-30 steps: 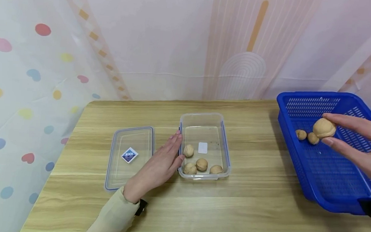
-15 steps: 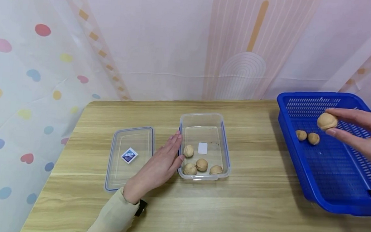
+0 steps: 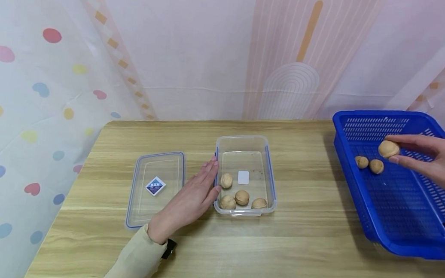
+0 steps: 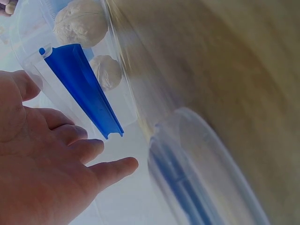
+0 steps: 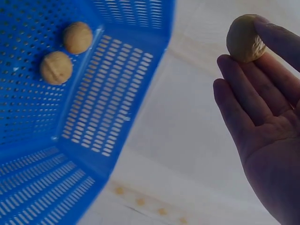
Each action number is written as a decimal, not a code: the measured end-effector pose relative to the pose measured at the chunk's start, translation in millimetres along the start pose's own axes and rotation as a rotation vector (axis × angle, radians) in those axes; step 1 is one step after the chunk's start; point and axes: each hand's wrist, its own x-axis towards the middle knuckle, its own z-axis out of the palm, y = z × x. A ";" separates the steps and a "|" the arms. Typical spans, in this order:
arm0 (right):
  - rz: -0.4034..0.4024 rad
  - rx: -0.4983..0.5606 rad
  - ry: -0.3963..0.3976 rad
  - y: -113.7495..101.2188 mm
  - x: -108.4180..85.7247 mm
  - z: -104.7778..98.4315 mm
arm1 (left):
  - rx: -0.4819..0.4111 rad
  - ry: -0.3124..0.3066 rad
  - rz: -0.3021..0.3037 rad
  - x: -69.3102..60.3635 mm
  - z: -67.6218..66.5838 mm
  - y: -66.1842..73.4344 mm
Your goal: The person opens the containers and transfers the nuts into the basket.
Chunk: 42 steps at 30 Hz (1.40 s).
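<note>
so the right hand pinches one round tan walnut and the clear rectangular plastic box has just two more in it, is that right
Not two: the clear rectangular plastic box has four round tan walnuts in it, as the head view shows. The rest stands.

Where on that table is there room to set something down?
Bare tabletop lies between the clear container and blue perforated basket, and in front of the container, right of the sleeve. It's crowded between container and lid, where the left hand lies, and in the container's near half, holding four walnuts.
</note>
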 end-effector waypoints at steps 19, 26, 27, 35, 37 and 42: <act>0.018 -0.023 -0.190 28.7 14.2 9.9 | 0.000 -0.001 0.003 0.2 -0.1 -0.1; -0.011 0.003 -0.254 37.8 18.7 19.4 | -0.005 0.004 0.007 0.2 0.2 0.1; -0.014 0.010 -0.266 39.4 19.1 20.8 | -0.005 0.004 0.007 0.3 0.5 0.0; -0.005 0.028 -0.368 51.8 25.5 32.4 | -0.009 0.013 0.017 1.2 0.0 0.1; -0.003 0.044 -0.384 55.3 27.1 35.8 | -0.011 0.012 0.012 1.3 -0.1 0.0; -0.018 0.131 -0.425 64.8 28.0 45.2 | -0.021 -0.006 -0.007 0.9 0.0 -0.3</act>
